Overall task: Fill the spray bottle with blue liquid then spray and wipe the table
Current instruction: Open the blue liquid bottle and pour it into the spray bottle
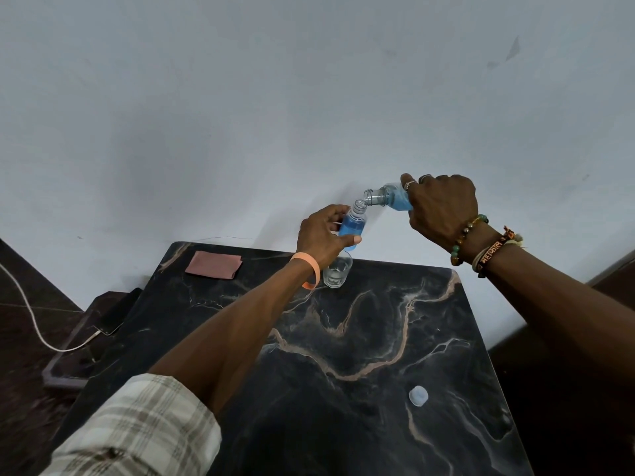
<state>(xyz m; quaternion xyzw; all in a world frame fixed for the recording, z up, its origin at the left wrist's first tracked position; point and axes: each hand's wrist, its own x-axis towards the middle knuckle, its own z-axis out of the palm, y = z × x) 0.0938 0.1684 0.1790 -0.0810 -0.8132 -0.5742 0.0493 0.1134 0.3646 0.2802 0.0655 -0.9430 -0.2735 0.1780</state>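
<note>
Above the far counter (378,338): spray bottle (354,228), likely light and slick, pinched mid-body by left grip (321,238); source bottle (391,197) clasped by right grip (443,207).

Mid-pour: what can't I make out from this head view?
Head view:
- Larger bottle: rear and liquid level hidden by right hand.
- Spray bottle: left side covered by left hand.
- Glass: partly behind left wrist; contents unclear.
- Any stream between the mouths: too small to tell.
</note>
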